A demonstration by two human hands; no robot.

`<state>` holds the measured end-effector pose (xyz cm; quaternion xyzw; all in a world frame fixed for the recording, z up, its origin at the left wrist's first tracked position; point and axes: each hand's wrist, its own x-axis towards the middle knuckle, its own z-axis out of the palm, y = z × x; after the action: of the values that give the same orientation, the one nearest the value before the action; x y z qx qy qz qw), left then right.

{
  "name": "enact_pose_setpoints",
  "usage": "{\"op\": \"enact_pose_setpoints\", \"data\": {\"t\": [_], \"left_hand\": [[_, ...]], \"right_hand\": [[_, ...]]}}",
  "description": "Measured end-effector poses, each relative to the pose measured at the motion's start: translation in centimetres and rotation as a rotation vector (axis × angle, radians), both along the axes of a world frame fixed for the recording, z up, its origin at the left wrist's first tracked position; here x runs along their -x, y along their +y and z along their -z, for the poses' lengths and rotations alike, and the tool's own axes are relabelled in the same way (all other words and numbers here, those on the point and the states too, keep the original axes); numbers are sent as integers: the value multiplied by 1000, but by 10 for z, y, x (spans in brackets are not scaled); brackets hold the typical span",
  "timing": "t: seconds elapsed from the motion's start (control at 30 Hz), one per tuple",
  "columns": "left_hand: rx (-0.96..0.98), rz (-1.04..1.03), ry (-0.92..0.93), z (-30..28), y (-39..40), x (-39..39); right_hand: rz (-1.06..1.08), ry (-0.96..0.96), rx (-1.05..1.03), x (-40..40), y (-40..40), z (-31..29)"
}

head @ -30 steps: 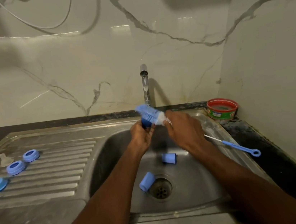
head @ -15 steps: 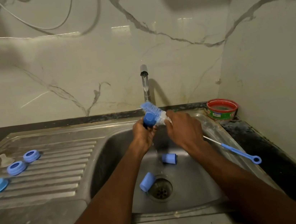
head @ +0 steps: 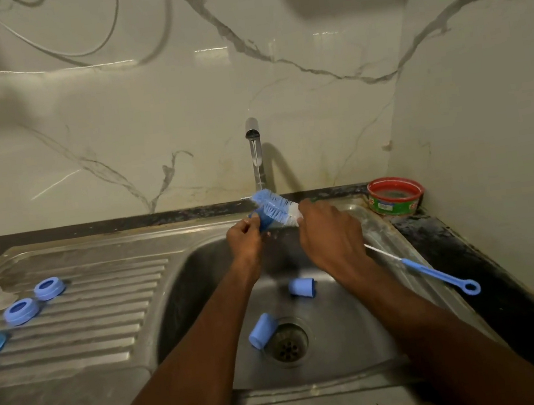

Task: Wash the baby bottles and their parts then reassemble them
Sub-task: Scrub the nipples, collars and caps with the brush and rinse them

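Left hand [head: 245,239] pinched a small blue plastic cap [head: 263,220], mostly hidden by blue-and-white brush bristles [head: 276,208]. Right hand [head: 331,238] gripped the long blue brush handle [head: 438,276]; its fingers were out of sight.

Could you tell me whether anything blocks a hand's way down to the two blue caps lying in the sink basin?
Nothing visible does: both blue caps lie uncovered in the basin, below the left hand and right hand.
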<state>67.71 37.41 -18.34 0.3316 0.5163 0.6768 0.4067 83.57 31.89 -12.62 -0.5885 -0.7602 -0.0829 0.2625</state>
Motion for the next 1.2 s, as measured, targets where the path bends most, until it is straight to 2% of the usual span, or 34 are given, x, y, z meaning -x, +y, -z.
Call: {"op": "enact_pose_setpoints", "data": {"t": [0.13, 0.2, 0.27, 0.4, 0.6, 0.63, 0.77, 0.83, 0.93, 1.03, 1.1, 1.2], "left_hand": [[-33, 167, -33, 2, -5, -8], [-81, 235, 40, 2, -9, -13], [-131, 225, 85, 0, -11, -14], [-124, 81, 15, -1, -6, -9], [-152, 208, 43, -5, -14, -18], [-153, 184, -21, -9, -14, -18], [-123, 93, -588, -21, -7, -8], [-88, 92, -718, -19, -3, -5], [-25, 197, -759, -12, -5, -9], [12, 288, -633, -14, -11, -18], [-3, 252, -589, -18, -14, -22], [-45, 190, -726, -18, -10, -13]], "right_hand": [[14, -23, 48, 15, 3, 5], [29, 11, 20, 18, 8, 0], [43, -1, 12, 19, 12, -3], [17, -5, 13, 15, 4, 5], [78, 76, 27, 7, 14, -5], [82, 95, 35, 4, 16, -7], [43, 148, 113, 1, 12, -1], [9, 194, 81, 7, 6, 2], [-14, 196, 12, 20, 5, 0], [-26, 126, -20, 23, 9, -8], [-31, 67, -37, 21, 9, -9], [-18, 54, -23, 19, 3, -4]]}}
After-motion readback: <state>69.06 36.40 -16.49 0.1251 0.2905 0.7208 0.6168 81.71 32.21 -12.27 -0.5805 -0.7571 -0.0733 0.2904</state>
